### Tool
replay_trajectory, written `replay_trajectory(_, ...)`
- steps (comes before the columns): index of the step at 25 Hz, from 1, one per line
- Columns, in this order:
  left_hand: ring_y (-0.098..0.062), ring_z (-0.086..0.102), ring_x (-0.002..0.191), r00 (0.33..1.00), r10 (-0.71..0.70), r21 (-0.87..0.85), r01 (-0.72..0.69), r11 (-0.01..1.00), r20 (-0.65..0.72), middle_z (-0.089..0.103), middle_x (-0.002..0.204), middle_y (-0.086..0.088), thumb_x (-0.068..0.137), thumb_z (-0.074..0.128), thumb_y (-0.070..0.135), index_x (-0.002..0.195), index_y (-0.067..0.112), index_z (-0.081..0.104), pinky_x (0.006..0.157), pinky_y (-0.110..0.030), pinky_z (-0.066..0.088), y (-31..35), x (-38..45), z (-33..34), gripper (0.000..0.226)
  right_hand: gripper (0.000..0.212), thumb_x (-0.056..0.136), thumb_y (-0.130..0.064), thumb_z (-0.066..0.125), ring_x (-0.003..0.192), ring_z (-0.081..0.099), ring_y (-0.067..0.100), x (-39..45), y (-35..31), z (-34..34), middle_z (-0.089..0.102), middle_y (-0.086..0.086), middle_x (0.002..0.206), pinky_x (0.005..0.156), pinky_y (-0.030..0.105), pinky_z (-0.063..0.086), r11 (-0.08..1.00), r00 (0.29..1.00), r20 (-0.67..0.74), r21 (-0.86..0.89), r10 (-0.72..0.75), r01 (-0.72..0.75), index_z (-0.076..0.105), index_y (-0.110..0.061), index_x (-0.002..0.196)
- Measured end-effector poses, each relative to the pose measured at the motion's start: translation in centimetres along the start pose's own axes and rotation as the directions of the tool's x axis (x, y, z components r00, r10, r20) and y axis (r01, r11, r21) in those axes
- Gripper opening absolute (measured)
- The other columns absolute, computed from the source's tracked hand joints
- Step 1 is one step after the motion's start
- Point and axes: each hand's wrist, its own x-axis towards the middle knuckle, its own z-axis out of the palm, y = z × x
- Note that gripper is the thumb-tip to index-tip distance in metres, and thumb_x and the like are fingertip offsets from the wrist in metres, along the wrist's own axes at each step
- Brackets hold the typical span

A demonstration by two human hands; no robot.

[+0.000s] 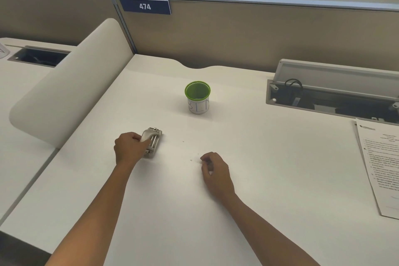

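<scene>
A beige and metal hole punch [152, 142] lies on the white desk [269, 179]. My left hand [129, 147] grips its near left side with curled fingers. My right hand [213, 170] hovers low over the desk to the right, its fingers curled and the fingertips pinched together; something small may be between them, but I cannot make it out. A few tiny dark specks [191, 160] lie on the desk between the hands. A green-rimmed cup with a white label [197, 98] stands upright farther back, apart from both hands.
A stack of printed papers [382, 168] lies at the right edge. An open cable tray [332, 97] sits at the back right. A curved white divider [71, 84] stands on the left, brown partition panels [237, 34] along the back.
</scene>
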Motion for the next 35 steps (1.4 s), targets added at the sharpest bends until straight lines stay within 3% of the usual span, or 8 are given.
replay_trajectory(7,-0.026,0.064,0.076,1.0,0.021,-0.012,-0.021,1.0,0.019,0.068,0.074,0.0,0.074,0.081,0.02,0.078,0.015,0.067,0.066,-0.029,0.044,-0.6,-0.6,0.8,0.016,0.018,0.094,-0.018,0.057,0.077,0.06,0.01,0.3,0.0,0.4,0.058,-0.011,0.105,0.072,0.02,0.048,0.995,0.998,-0.022,-0.082,0.06,-0.061,0.057,-0.025,0.111)
replay_trajectory(12,-0.028,0.066,0.098,0.999,0.026,-0.033,-0.025,0.999,0.02,0.071,0.098,-0.004,0.076,0.082,0.025,0.1,0.01,0.069,0.077,-0.033,0.048,-1.5,-0.5,1.4,0.031,0.023,0.093,-0.017,0.063,0.092,0.061,0.009,1.1,-0.3,0.5,0.058,-0.007,0.111,0.073,0.009,0.046,0.995,0.997,-0.042,-0.066,0.069,-0.071,0.064,-0.018,0.117)
replay_trajectory(16,-0.028,0.055,0.105,0.934,0.34,-0.038,-0.346,0.937,-0.108,0.066,0.109,-0.004,0.081,0.078,0.018,0.106,0.009,0.068,0.087,-0.038,0.047,-0.4,-2.9,3.0,0.029,0.011,0.091,-0.016,0.066,0.088,0.062,0.012,2.3,-1.1,0.4,0.063,-0.002,0.098,0.074,0.013,0.047,0.994,0.995,-0.038,-0.053,0.09,-0.092,0.07,-0.016,0.102)
replay_trajectory(18,-0.026,0.06,0.095,0.891,0.454,-0.076,-0.454,0.888,-0.026,0.065,0.102,0.003,0.078,0.079,0.013,0.101,0.01,0.07,0.083,-0.036,0.05,-0.1,-4.3,4.7,0.025,0.007,0.091,-0.019,0.066,0.084,0.061,0.011,3.0,-1.6,0.4,0.064,-0.004,0.093,0.072,0.013,0.044,0.987,0.991,-0.025,-0.087,0.13,-0.131,0.07,-0.017,0.096)
replay_trajectory(23,-0.003,0.056,0.082,0.866,0.418,-0.143,-0.394,0.908,0.273,0.065,0.098,0.007,0.074,0.085,0.025,0.101,0.017,0.07,0.071,-0.01,0.041,-1.0,-6.4,7.8,0.031,0.009,0.093,-0.019,0.064,0.085,0.06,0.014,4.2,-2.5,0.3,0.063,-0.005,0.093,0.069,0.02,0.045,0.96,0.985,0.021,-0.229,0.173,-0.163,0.068,-0.012,0.097)
replay_trajectory(26,0.001,0.054,0.082,0.865,0.405,-0.134,-0.383,0.914,0.296,0.063,0.095,0.008,0.07,0.088,0.028,0.098,0.02,0.072,0.071,-0.008,0.04,-1.0,-6.2,8.3,0.032,0.012,0.097,-0.016,0.056,0.092,0.062,0.023,4.5,-3.2,0.3,0.061,0.002,0.104,0.077,0.035,0.052,0.928,0.981,0.085,-0.348,0.173,-0.134,0.065,-0.009,0.099)
replay_trajectory(30,0.0,0.053,0.078,0.86,0.42,-0.104,-0.407,0.907,0.289,0.061,0.087,0.008,0.072,0.087,0.024,0.092,0.018,0.076,0.071,-0.014,0.041,-0.9,-5.9,8.4,0.024,0.015,0.1,-0.006,0.045,0.086,0.048,0.021,4.8,-2.8,0.9,0.051,0.004,0.106,0.068,0.027,0.034,0.848,0.977,0.193,-0.529,0.094,0.023,0.059,-0.006,0.106)
replay_trajectory(35,-0.001,0.054,0.073,0.899,0.317,-0.094,-0.303,0.948,0.301,0.063,0.082,0.012,0.071,0.088,0.023,0.087,0.016,0.077,0.066,-0.014,0.041,-0.4,-5.7,8.5,0.02,0.019,0.093,0.007,0.04,0.081,0.042,0.022,5.4,-2.8,0.0,0.043,0.002,0.099,0.062,0.027,0.022,0.891,0.974,0.206,-0.454,0.096,0.008,0.052,-0.003,0.104)
